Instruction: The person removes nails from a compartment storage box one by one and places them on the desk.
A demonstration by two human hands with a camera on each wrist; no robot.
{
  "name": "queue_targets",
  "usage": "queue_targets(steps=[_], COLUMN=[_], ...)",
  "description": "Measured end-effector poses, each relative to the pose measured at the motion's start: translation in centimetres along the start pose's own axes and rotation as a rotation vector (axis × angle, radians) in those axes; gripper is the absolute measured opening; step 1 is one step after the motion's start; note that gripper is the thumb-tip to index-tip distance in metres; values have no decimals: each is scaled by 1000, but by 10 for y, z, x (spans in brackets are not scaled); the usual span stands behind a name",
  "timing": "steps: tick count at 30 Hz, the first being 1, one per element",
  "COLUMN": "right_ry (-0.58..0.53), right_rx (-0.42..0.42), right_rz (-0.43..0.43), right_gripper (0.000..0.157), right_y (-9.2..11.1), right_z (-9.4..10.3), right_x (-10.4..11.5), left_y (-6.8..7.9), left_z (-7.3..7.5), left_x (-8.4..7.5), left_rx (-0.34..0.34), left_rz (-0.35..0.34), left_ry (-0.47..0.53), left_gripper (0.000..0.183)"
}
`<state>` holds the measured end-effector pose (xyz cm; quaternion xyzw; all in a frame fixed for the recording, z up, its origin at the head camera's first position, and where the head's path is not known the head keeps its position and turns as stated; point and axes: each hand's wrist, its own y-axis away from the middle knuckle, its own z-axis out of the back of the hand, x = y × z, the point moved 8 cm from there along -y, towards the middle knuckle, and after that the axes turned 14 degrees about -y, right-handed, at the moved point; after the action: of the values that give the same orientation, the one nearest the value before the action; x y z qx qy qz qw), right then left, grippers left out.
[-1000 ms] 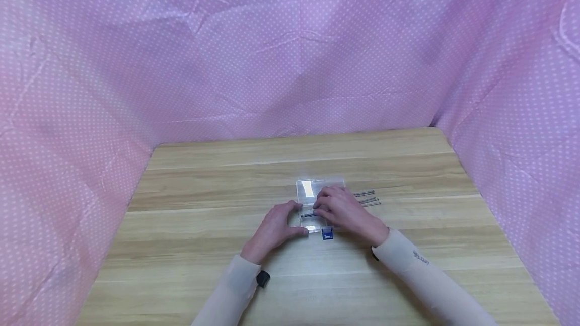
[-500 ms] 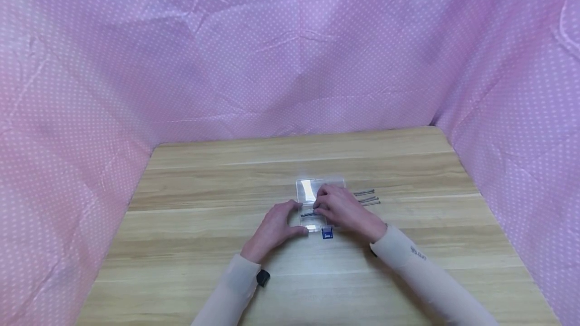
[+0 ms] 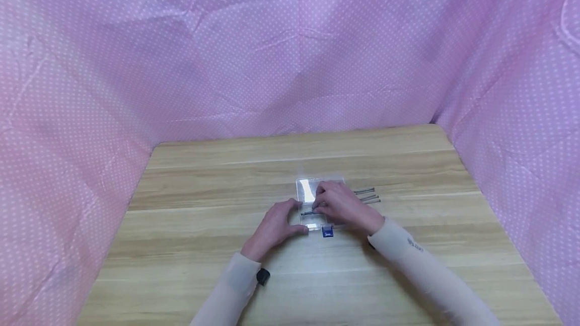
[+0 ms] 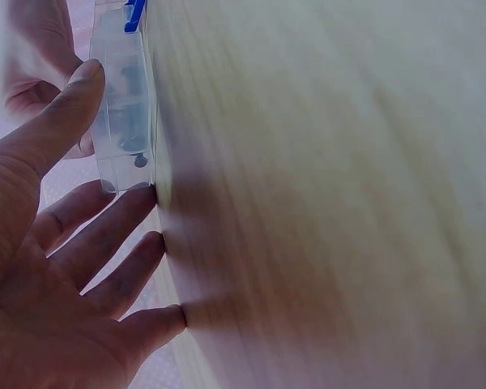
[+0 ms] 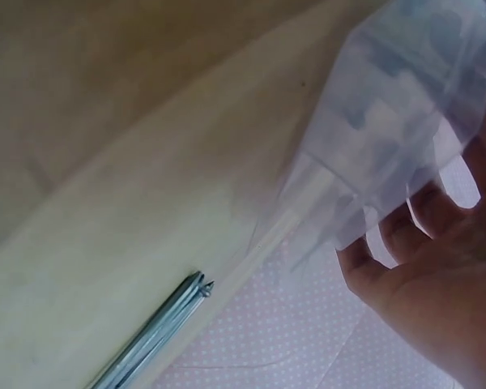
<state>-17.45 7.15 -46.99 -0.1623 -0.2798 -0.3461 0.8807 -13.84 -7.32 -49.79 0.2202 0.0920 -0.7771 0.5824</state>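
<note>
Head, clear box (image 3: 313, 227): on the table (image 3: 217, 175), roughly midway between its left and right edges, lid toward the far edge, nails (image 3: 306, 214) inside.
Head, right hand (image 3: 337, 204): fingertips bent together at those nails; cannot tell whether gripping.
Left wrist, left hand (image 4: 32, 308): thumb and forefinger hold the box's end, remaining fingers spread.
Right wrist, loose nails (image 5: 158, 332): tips toward the box.

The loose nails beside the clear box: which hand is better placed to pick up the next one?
Probably the right hand: it is nearer the loose nails, which lie to the right of the clear box. The left hand grips the box's left end, farther from them.
</note>
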Motion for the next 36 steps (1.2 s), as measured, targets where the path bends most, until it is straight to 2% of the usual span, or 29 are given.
queue_targets(steps=[17,26,36], right_ry=[4,-3,-50], right_rx=[81,71,56], right_rz=[-18,22,-2], right_gripper=[14,10,9], right_y=[-5,-6,-3], right_z=[-3,-2,-2], right_x=[-7,-1,-7], left_y=[0,2,2], left_z=[1,3,0], left_x=[-5,-4,-1], left_rx=[12,-3,-7], left_rz=[0,-4,-6], left_ry=[-7,-5,6], left_gripper=[66,68,66])
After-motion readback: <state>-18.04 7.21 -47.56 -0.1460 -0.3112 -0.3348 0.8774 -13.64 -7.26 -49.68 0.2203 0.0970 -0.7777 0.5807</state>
